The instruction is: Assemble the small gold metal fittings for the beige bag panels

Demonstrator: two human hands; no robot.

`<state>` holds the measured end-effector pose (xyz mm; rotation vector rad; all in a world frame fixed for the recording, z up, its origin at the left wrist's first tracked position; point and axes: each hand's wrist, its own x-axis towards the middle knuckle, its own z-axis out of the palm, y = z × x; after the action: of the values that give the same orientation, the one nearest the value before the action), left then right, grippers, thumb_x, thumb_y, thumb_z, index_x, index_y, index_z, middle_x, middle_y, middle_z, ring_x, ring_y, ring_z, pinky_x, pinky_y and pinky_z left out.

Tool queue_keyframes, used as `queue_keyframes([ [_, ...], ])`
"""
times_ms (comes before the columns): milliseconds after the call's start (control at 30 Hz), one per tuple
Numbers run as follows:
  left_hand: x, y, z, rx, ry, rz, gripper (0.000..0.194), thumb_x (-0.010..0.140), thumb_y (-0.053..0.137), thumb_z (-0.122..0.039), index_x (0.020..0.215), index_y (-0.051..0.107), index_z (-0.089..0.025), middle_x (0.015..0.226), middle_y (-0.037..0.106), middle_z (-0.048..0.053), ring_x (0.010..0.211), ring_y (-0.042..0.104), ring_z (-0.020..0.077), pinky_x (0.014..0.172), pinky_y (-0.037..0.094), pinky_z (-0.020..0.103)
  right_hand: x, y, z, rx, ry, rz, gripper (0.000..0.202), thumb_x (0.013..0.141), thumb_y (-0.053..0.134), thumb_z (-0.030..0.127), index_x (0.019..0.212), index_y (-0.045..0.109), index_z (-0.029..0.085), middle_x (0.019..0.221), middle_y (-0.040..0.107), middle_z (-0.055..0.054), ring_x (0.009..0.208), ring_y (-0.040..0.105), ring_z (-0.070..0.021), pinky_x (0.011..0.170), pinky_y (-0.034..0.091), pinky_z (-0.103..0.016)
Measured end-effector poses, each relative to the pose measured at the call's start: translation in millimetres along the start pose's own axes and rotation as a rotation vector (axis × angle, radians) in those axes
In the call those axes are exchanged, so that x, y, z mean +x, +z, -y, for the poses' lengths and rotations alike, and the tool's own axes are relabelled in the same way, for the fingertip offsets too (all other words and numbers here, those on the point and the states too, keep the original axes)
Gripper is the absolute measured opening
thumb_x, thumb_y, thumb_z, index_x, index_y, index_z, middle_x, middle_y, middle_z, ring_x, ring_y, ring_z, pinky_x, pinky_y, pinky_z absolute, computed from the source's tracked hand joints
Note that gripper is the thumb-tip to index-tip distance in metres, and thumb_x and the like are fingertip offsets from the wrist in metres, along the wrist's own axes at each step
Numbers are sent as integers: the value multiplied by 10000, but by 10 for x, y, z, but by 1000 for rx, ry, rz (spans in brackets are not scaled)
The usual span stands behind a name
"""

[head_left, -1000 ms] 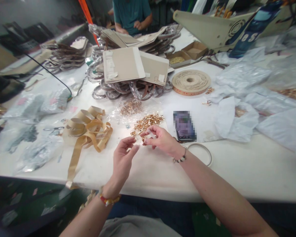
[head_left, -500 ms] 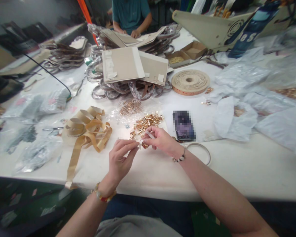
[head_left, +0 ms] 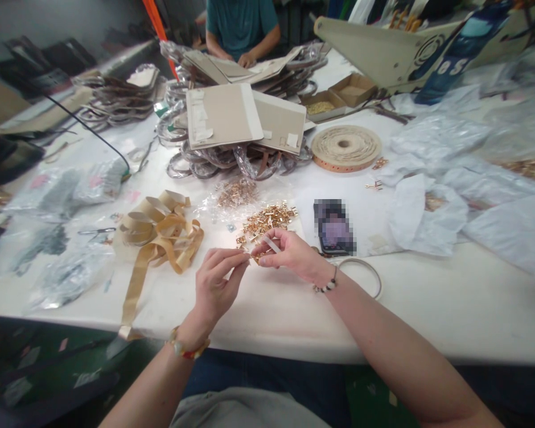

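My right hand (head_left: pixel 286 254) is closed round a short white strip (head_left: pixel 272 244) and a small gold metal piece (head_left: pixel 257 259), just below the pile of gold metal pieces (head_left: pixel 270 220). Close on its left, my left hand (head_left: pixel 220 276) has thumb and fingertips pinched together; what they hold, if anything, is too small to make out. Left of the hands lies a loosely coiled tan ribbon (head_left: pixel 136 279), one end at the table's front edge.
Boards (head_left: pixel 223 116) and plastic-wrapped loops are stacked ahead. A strap roll (head_left: pixel 345 147), a phone (head_left: pixel 334 229) and a tape ring (head_left: pixel 377 273) lie right. Plastic bags (head_left: pixel 71 273) lie left. A person (head_left: pixel 243 30) sits across the table.
My left hand's fingertips have drawn slightly away from my right fingers, and the white bit between them no longer shows clearly. The view has shifted slightly.
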<state>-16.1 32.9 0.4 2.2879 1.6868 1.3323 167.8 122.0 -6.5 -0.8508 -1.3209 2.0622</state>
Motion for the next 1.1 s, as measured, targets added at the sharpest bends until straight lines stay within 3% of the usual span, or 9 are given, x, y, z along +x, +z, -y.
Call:
queue_keyframes([
  [367, -77, 42, 113, -35, -179, -45, 90, 894, 687, -176, 957, 734, -221, 927, 754, 31, 845, 679, 162, 749, 554, 296, 5, -6, -3, 15, 28, -5, 400, 619, 859, 199, 849, 532, 206, 940, 755, -38, 782, 680, -148, 530, 410, -199],
  [600, -41, 25, 84, -12, -16, -12, 114, 876, 704, -131, 959, 727, -206, 913, 756, 35, 826, 670, 151, 764, 544, 290, 1, 0, -10, 36, 62, 20, 405, 614, 848, 164, 873, 539, 202, 891, 761, -25, 767, 693, -147, 637, 473, -244],
  [800, -56, 19, 81, -19, -16, 16, 129, 874, 708, -136, 979, 730, -208, 932, 753, 42, 841, 670, 157, 765, 545, 292, 10, 1, -22, 45, 38, 29, 409, 598, 843, 136, 864, 541, 203, 882, 762, -16, 829, 706, -153, 823, 516, -316],
  [1100, -49, 46, 80, -34, -36, 52, 150, 867, 728, -188, 1011, 729, -229, 951, 756, 38, 853, 673, 176, 770, 543, 318, 17, -5, -43, 10, -6, 33, 402, 605, 836, 142, 875, 546, 208, 907, 757, -16, 860, 714, -168, 838, 526, -335],
])
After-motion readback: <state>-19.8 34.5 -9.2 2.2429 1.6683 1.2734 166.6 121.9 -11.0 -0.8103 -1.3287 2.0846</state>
